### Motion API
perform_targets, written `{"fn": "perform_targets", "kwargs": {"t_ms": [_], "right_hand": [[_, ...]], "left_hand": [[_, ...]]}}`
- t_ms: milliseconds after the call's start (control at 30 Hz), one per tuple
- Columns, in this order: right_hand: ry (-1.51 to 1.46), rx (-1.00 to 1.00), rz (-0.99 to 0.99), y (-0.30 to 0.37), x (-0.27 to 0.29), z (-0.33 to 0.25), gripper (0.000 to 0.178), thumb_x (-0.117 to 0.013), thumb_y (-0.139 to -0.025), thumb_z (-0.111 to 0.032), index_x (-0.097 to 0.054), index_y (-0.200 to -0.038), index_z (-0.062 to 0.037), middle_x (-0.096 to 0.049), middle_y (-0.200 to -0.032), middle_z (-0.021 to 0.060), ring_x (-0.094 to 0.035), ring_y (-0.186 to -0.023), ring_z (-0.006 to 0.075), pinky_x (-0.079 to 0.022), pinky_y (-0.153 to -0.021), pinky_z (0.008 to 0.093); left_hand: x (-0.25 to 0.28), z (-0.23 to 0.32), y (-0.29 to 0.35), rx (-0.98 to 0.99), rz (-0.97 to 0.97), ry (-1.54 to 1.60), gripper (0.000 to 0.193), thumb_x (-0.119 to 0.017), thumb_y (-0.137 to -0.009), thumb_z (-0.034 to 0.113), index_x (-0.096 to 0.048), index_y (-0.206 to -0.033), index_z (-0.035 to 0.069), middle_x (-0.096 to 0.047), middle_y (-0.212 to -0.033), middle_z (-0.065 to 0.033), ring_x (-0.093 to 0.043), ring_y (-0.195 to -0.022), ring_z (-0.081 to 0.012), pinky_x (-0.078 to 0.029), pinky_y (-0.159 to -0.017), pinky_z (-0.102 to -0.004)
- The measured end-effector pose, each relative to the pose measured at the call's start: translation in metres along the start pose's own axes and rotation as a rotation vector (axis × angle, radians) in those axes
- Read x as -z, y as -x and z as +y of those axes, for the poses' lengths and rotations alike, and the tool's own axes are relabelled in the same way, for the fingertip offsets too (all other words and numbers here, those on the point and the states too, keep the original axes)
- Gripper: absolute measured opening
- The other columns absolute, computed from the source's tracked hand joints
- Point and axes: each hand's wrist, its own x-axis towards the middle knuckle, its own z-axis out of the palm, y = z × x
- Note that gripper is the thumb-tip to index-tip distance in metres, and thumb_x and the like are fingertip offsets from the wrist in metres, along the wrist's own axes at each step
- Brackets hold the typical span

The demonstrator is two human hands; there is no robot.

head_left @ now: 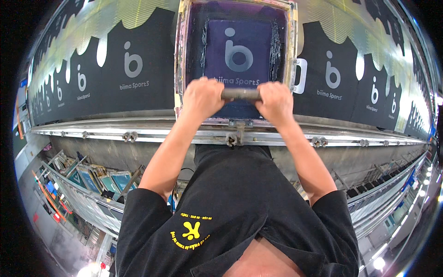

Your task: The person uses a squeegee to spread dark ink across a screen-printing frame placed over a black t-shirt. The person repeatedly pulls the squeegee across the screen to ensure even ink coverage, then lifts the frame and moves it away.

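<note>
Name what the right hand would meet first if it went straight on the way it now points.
Probably the purple screen: the right hand, gripping the bar, points across it, though its height above is unclear.

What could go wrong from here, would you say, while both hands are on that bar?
Uneven pressure between the left hand and right hand could tilt the bar, perhaps leaving a patchy print. The dark residue along the inner sides of the framed screen might also smear inward.

Blk cloth panels (154,53) matt; metal rail (106,135) shiny; screen mesh (256,39) smooth (dk ink (275,42) v. rough).
</note>
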Motion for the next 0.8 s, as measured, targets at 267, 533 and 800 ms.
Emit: {"fn": "perform_targets", "kwargs": {"t_ms": [267,533,800], "right_hand": [[-0.093,-0.051,-0.052,0.0,0.028,0.017,0.04,-0.093,-0.08,-0.039,-0.071,-0.09,-0.0071,-0.07,-0.083,0.0107,-0.069,-0.085,0.0349,-0.051,-0.076,0.0474],[-0.319,-0.405,-0.562,-0.009,0.017,0.032,0.067,-0.086,-0.085,-0.066,-0.075,-0.099,-0.0005,-0.075,-0.091,0.0165,-0.072,-0.087,0.033,-0.055,-0.078,0.044],[-0.574,-0.768,0.315,-0.017,0.029,0.113,0.05,-0.073,-0.108,-0.046,-0.079,-0.116,0.0029,-0.078,-0.098,0.0096,-0.07,-0.09,0.0151,-0.056,-0.083,0.0322]], "left_hand": [[0.011,0.02,-0.021,0.023,-0.1,0.052,0.058,-0.083,-0.082,0.068,-0.076,-0.083,0.01,-0.077,-0.084,-0.0114,-0.076,-0.087,-0.0362,-0.059,-0.076,-0.0505],[0.009,0.012,-0.06,0.074,-0.651,0.146,0.074,-0.088,-0.069,0.075,-0.085,-0.096,0.006,-0.079,-0.083,-0.016,-0.078,-0.081,-0.0359,-0.061,-0.078,-0.0459],[0.086,-0.042,-0.127,-0.045,-0.443,0.17,0.063,-0.088,-0.077,0.066,-0.086,-0.111,0.013,-0.082,-0.1,-0.0141,-0.079,-0.098,-0.0355,-0.061,-0.089,-0.0491]]}}
